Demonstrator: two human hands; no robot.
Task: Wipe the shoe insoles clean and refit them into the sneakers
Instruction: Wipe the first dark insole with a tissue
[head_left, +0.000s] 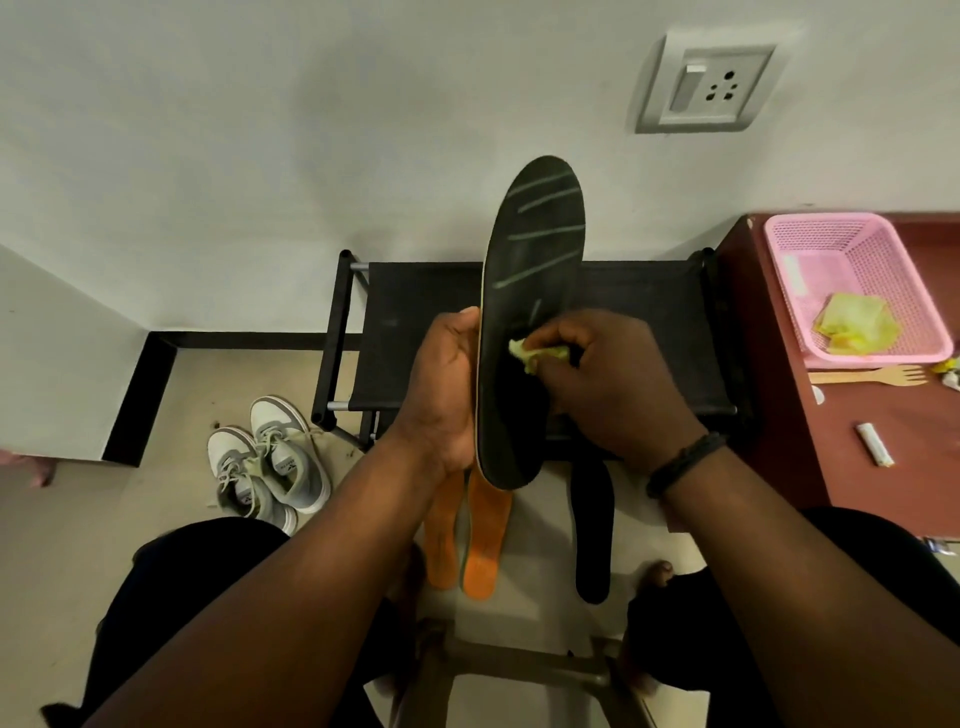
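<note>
My left hand (448, 387) grips a black insole (530, 270) by its left edge and holds it upright in front of me, toe end up. Pale wet streaks cross its upper half. My right hand (610, 382) pinches a crumpled yellow-green wipe (529, 354) against the insole's middle. On the floor below lie two orange insoles (480, 540) side by side and another black insole (592, 530). A pair of grey-and-white sneakers (270, 462) stands on the floor to the left.
A low black fabric rack (415, 332) stands against the wall behind the insole. On the brown table (883, 488) at the right sit a pink basket (857, 280) holding more yellow wipes, a wooden fork (872, 375) and a small white tube (875, 443). My knees flank a stool frame.
</note>
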